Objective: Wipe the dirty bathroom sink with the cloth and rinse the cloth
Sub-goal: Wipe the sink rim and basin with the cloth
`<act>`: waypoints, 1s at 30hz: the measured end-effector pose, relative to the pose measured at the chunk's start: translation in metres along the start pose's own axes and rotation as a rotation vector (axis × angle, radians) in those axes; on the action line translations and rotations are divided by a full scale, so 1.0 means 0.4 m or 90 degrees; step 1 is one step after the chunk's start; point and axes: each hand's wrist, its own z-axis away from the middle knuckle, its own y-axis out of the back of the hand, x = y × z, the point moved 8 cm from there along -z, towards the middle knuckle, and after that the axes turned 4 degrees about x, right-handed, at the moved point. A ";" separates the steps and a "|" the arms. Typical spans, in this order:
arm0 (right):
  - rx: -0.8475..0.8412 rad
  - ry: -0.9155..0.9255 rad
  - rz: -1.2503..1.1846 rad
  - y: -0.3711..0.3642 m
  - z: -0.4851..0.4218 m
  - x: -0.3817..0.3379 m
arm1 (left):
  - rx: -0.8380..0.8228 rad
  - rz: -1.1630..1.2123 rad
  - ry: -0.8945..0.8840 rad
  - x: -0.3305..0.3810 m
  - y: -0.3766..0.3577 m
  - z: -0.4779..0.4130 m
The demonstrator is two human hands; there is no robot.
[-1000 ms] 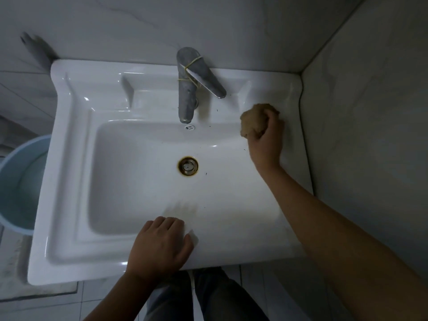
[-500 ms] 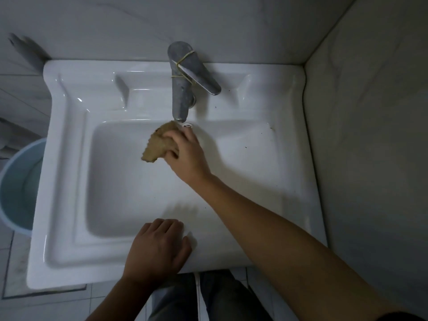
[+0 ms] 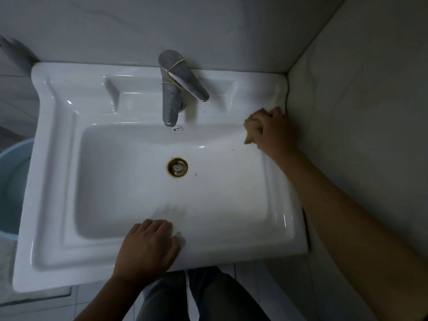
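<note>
One sink [image 3: 58,158]; one cloth [image 3: 251,128] bunched, gripped by right hand [image 3: 273,133] at far right rim. Left hand [image 3: 148,246] laid flat, fingers relaxed, on near rim. One faucet [image 3: 171,93]; one drain [image 3: 177,167].

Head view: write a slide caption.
Right hand grips the cloth on the right rim of the sink; left hand rests on its front edge.

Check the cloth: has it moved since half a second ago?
Yes. The cloth, gripped in the right hand, went from just below the faucet spout rightward to the sink's right ledge, near the side wall.
</note>
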 end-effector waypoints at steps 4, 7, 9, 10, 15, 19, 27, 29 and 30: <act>-0.009 -0.003 0.071 -0.026 0.050 -0.018 | -0.009 -0.004 0.004 0.000 -0.007 0.000; -0.060 0.016 0.070 -0.057 0.142 -0.017 | -0.006 -0.005 0.000 -0.002 -0.006 0.000; -0.106 -0.002 0.067 -0.092 0.223 -0.010 | -0.010 -0.012 -0.002 -0.004 -0.008 0.000; -0.129 -0.013 0.072 -0.107 0.263 -0.008 | -0.013 -0.017 -0.002 -0.003 -0.010 0.001; -0.215 -0.047 0.010 -0.133 0.377 0.002 | -0.011 -0.017 -0.001 -0.006 -0.018 0.001; -0.155 -0.028 -0.112 -0.086 0.319 0.007 | -0.016 -0.013 0.004 -0.006 -0.019 -0.002; -0.176 0.059 0.200 -0.166 0.079 -0.111 | -0.006 -0.013 0.005 -0.009 -0.019 -0.001; -0.178 0.072 0.258 -0.214 0.094 -0.128 | -0.003 -0.017 0.007 -0.009 -0.018 0.000; -0.173 0.074 0.263 -0.231 0.109 -0.133 | -0.001 -0.018 0.008 -0.008 -0.018 -0.002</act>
